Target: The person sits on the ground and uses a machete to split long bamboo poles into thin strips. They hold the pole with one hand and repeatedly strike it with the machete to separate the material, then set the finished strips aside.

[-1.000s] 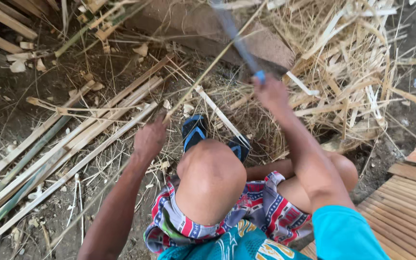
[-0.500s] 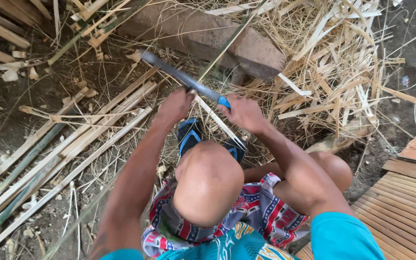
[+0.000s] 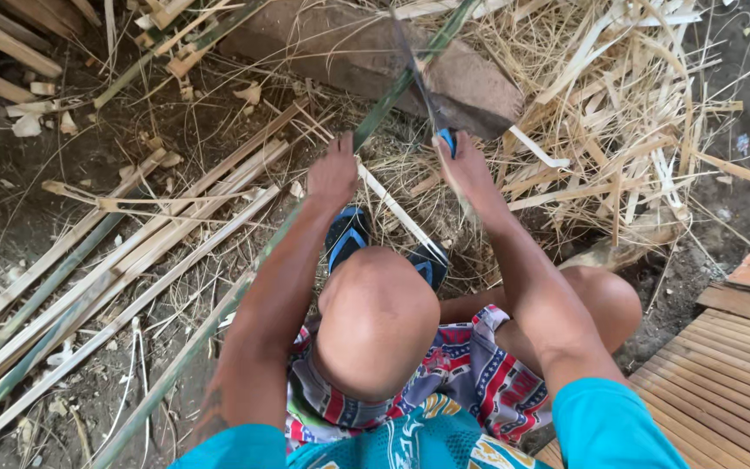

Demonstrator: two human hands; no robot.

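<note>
My left hand (image 3: pixel 333 174) grips a long green bamboo strip (image 3: pixel 249 274) that runs slantwise from the lower left up over a brown block (image 3: pixel 332 43). My right hand (image 3: pixel 466 174) is shut on the blue handle of a long knife (image 3: pixel 416 82). Its blade points away from me and meets the green strip just above my hands. My knee (image 3: pixel 375 321) and blue sandals (image 3: pixel 345 239) are below the hands.
Split bamboo slats (image 3: pixel 88 278) lie in a row on the dirt at left. A heap of pale shavings and strips (image 3: pixel 627 113) fills the upper right. A slatted wooden platform (image 3: pixel 731 365) sits at the lower right.
The right hand brought the knife down from a raised position and swung the blade from pointing left to pointing away. The left hand moved up from the ground slats and took the green strip.
</note>
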